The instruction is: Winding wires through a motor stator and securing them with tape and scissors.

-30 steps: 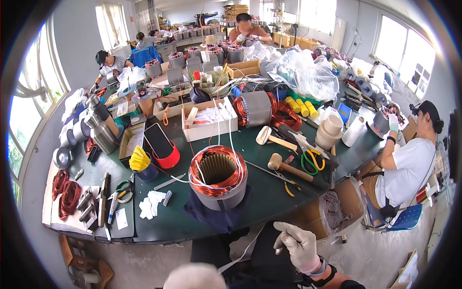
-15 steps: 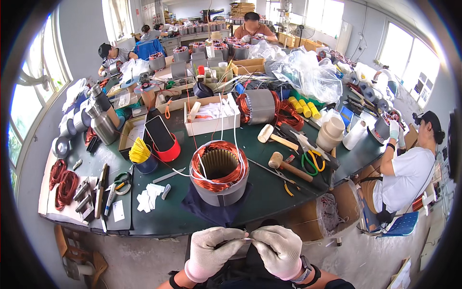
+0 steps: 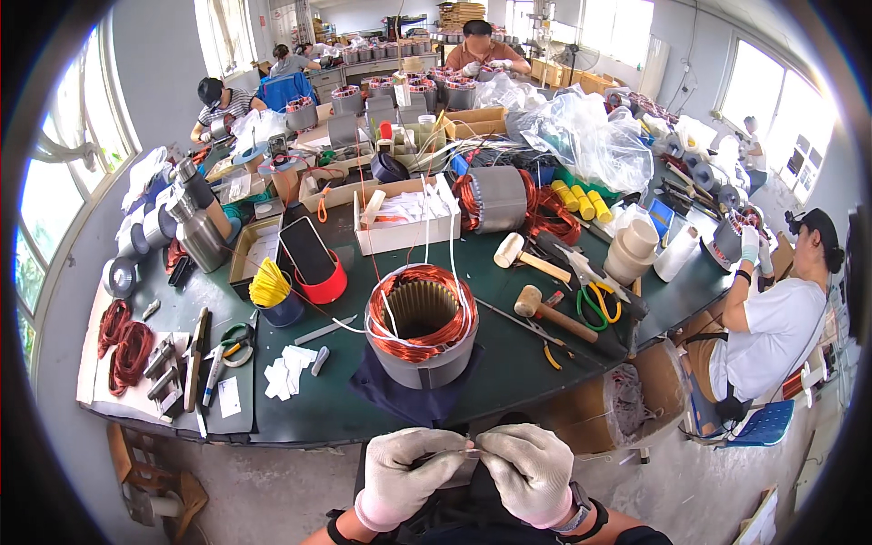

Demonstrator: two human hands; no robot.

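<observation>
My left hand point(image 3: 404, 477) and my right hand point(image 3: 531, 472), both in pale work gloves, meet in front of the table's near edge. Thumb and fingers of each are pinched together on one small thin strip point(image 3: 470, 451); its kind is too small to tell. Beyond them a motor stator point(image 3: 425, 371) stands upright on a dark blue cloth point(image 3: 381, 391). Its grey steel body carries a ring of copper windings point(image 3: 391, 343) around the open bore, with white sleeved leads rising from it. Neither hand touches the stator.
Right of the stator lie two mallets point(image 3: 549, 313), scissors point(image 3: 595, 304) and pliers point(image 3: 551, 354). Left are a phone point(image 3: 304, 250) in a red holder, yellow strips point(image 3: 270, 283) in a cup, paper scraps point(image 3: 289, 372) and scissors point(image 3: 238, 341). A co-worker point(image 3: 772, 318) sits at right.
The whole view has shifted slightly, so the table things appear a little further right. Both hands keep their pinch on the thin strip, almost unmoved. Another person now shows at the back right.
</observation>
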